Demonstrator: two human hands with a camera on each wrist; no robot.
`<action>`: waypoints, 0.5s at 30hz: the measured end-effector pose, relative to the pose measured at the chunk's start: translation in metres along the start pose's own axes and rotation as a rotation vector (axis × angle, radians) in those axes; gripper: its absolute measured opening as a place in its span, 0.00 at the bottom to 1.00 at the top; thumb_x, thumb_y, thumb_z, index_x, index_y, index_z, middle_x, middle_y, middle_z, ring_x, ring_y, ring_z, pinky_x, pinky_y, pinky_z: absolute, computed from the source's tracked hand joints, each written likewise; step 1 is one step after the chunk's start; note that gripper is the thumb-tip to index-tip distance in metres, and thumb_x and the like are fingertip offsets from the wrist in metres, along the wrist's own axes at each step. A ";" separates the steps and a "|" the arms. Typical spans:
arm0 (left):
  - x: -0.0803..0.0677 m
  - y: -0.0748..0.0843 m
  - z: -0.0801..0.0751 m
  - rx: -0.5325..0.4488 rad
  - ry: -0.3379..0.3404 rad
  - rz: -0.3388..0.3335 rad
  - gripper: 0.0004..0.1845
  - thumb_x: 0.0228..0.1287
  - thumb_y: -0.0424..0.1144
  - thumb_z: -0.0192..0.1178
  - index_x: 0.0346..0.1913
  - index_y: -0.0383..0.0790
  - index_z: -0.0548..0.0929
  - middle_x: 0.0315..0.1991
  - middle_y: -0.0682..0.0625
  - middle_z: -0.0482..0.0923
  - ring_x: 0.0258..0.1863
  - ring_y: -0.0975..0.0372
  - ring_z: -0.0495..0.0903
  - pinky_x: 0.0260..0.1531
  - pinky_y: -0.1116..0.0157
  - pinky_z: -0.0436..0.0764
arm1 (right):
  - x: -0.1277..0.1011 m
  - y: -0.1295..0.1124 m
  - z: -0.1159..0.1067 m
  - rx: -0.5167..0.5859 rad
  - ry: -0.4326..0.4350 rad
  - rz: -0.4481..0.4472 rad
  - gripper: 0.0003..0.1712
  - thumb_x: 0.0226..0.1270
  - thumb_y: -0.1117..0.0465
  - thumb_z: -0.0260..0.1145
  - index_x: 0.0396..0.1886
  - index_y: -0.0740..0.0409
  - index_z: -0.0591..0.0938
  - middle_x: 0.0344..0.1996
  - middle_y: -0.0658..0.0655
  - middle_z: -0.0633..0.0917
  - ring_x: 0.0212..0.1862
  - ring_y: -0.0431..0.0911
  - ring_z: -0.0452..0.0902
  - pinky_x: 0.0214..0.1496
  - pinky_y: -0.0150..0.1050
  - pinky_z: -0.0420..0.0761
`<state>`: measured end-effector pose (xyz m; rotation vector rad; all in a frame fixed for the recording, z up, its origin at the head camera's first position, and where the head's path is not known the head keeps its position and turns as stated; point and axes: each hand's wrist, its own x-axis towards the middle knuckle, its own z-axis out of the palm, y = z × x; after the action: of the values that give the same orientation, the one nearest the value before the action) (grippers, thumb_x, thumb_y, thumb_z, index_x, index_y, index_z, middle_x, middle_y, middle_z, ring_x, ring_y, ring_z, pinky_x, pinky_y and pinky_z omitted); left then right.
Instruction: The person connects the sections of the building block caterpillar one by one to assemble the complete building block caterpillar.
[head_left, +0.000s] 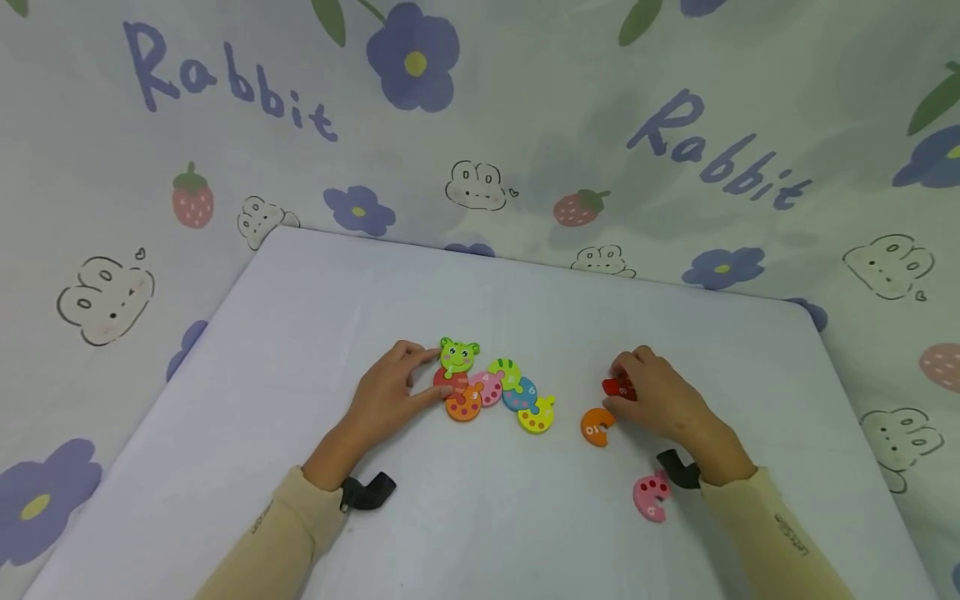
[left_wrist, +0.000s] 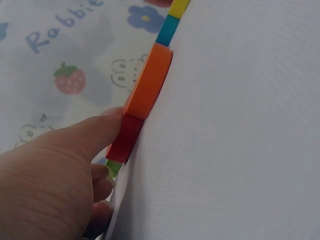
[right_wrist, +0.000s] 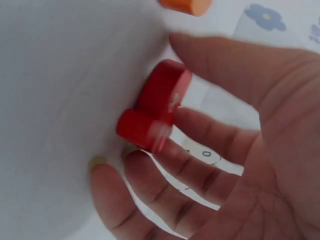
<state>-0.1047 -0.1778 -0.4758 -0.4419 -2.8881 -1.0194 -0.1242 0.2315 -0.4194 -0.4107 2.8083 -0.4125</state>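
A wooden caterpillar puzzle of joined, numbered pieces lies on the table, with a smiling green head (head_left: 458, 357) at its left end. My left hand (head_left: 390, 386) reaches it from the left, thumb resting on the red piece (left_wrist: 125, 137) and index fingertip beside the head. An orange piece (left_wrist: 150, 82) adjoins the red one. My right hand (head_left: 660, 396) holds a loose red puzzle piece (right_wrist: 159, 100) marked 8, between thumb and fingers, low over the cloth. An orange piece marked 10 (head_left: 596, 427) lies close to the right thumb.
A pink puzzle piece (head_left: 651, 497) lies nearer the body on the right. The yellow piece (head_left: 536, 416) ends the joined row. A white cloth covers the table (head_left: 480, 517); a patterned curtain (head_left: 517, 108) hangs behind it. Black wrist mounts (head_left: 370, 492) stick out by both sleeves.
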 end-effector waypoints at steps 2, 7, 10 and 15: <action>0.000 0.000 0.000 0.004 -0.004 -0.005 0.37 0.61 0.55 0.77 0.70 0.44 0.81 0.52 0.51 0.76 0.34 0.63 0.70 0.30 0.65 0.72 | 0.001 -0.001 0.001 0.009 0.011 0.022 0.29 0.65 0.53 0.78 0.57 0.64 0.78 0.52 0.65 0.78 0.49 0.58 0.76 0.53 0.56 0.83; 0.001 0.000 0.001 0.008 -0.004 -0.019 0.36 0.60 0.54 0.77 0.69 0.44 0.81 0.52 0.52 0.76 0.35 0.63 0.70 0.31 0.65 0.73 | 0.002 -0.002 0.002 0.012 0.014 0.134 0.39 0.62 0.45 0.79 0.59 0.70 0.75 0.49 0.67 0.78 0.46 0.58 0.76 0.48 0.56 0.83; 0.001 0.001 0.001 0.010 -0.004 -0.022 0.37 0.60 0.54 0.78 0.69 0.44 0.81 0.52 0.52 0.76 0.35 0.63 0.71 0.31 0.65 0.73 | 0.002 -0.001 0.002 0.000 0.017 0.163 0.38 0.62 0.44 0.78 0.55 0.71 0.77 0.44 0.65 0.78 0.43 0.57 0.76 0.44 0.53 0.83; 0.000 0.000 0.001 0.018 -0.007 -0.018 0.36 0.60 0.54 0.77 0.70 0.45 0.81 0.52 0.52 0.75 0.35 0.63 0.71 0.31 0.65 0.73 | 0.002 -0.001 0.000 -0.024 0.028 0.113 0.35 0.64 0.49 0.78 0.58 0.69 0.78 0.49 0.68 0.80 0.45 0.58 0.77 0.49 0.56 0.84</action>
<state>-0.1049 -0.1766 -0.4765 -0.4194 -2.9103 -0.9953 -0.1258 0.2294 -0.4199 -0.2508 2.8486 -0.3632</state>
